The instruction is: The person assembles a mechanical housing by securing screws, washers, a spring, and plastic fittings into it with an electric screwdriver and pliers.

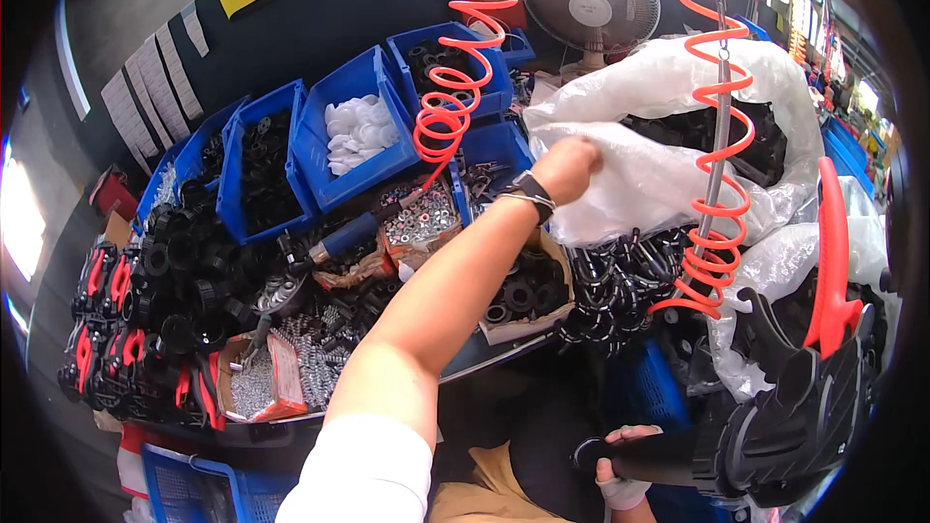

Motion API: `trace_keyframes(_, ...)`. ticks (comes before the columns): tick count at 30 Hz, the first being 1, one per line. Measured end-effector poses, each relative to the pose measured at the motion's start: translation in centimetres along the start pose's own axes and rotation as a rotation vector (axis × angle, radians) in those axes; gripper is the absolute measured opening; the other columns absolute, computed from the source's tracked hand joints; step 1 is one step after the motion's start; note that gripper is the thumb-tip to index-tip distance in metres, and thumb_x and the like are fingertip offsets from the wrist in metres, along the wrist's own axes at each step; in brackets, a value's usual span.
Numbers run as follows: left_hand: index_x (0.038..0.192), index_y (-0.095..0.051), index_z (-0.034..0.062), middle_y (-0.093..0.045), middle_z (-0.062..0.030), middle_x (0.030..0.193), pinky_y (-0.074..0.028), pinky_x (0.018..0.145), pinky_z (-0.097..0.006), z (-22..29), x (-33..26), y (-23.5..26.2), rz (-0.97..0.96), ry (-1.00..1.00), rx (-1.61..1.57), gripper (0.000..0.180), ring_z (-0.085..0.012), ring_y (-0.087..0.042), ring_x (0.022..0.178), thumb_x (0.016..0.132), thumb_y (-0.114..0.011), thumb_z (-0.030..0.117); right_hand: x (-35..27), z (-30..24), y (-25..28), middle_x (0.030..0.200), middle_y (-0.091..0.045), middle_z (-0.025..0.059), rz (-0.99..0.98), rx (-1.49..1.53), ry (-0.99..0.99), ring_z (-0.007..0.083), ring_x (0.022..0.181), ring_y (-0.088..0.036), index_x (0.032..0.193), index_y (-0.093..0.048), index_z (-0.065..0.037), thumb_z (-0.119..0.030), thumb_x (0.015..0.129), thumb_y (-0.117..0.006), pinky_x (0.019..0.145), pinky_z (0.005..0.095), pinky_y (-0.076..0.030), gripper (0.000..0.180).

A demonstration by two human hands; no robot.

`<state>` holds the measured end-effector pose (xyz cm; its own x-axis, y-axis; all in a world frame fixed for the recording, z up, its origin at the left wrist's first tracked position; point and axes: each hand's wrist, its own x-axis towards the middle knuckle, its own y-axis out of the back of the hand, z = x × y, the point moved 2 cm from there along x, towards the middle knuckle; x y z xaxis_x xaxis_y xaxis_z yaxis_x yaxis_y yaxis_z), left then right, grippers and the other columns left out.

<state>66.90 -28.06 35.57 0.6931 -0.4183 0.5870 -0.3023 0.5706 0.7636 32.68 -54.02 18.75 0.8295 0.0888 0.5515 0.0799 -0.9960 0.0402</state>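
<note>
Our left hand (567, 167) is out at full reach, fingers closed on a fold of the big clear plastic bag (659, 145); the bag sits at the far right of the tabletop (484, 353), mouth open, black plastic parts inside. Our right hand (620, 470) is low near the lap, bandage across it, fingers wrapped around the black handle of a black tool with a red lever (814, 368). One watch (531, 189) on the left wrist, white sleeve at the shoulder. Two orange coiled air hoses hang down: one (455, 87) left of the hand, one (717, 165) right of it, across the bag. Just below the left arm, one open cardboard box of black rings (523, 295); beside it a heap of black ribbed parts (620, 281). Blue bins: we count four clear ones in a row at the back, one with white pieces (356, 131), the rest with black parts; more may sit behind. Two small boxes of silver hardware, one (421, 218) mid-table, one (257, 383) at the near edge, loose springs between. Far left, a pile of black round parts (189, 276) and a stack of black-and-red assemblies (102, 329); too tangled to count. One blue-handled tool (344, 237) lies mid-table. One desk fan (591, 0) at the back. Dark wall with paper strips, one yellow note. Blue crate on the floor lower left.
</note>
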Motion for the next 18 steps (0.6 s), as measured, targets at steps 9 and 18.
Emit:
trace_keyframes(9, 0.112, -0.06, -0.0024, -0.064, -0.0152, 0.113, -0.054, 0.086, -0.034, 1.0, -2.4, -1.7, 0.279, 0.362, -0.897, 0.039, -0.0226, -0.064, 0.099, 0.085, -0.074, 0.023, 0.0, 0.1, -0.9, 0.118, -0.05, 0.0125, 0.099, 0.069, -0.077, 0.0222, 0.093, -0.058, 0.133, -0.036, -0.006, -0.014, 0.076, -0.08, 0.083, 0.0367, -0.05, 0.073)
trace_keyframes(18, 0.089, -0.058, 0.0076, -0.056, -0.0081, 0.074, -0.053, 0.064, -0.04, 13.2, -12.1, 5.9, -0.001, -0.361, 0.233, 0.013, -0.0273, -0.063, 0.073, 0.079, -0.067, 0.01, -1.5, -4.6, 2.0, 0.103, -0.059, 0.0109, 0.07, 0.063, -0.264, 0.0212, 0.077, -0.062, 0.111, -0.052, -0.001, -0.03, 0.067, -0.091, 0.072, 0.0342, -0.053, 0.065)
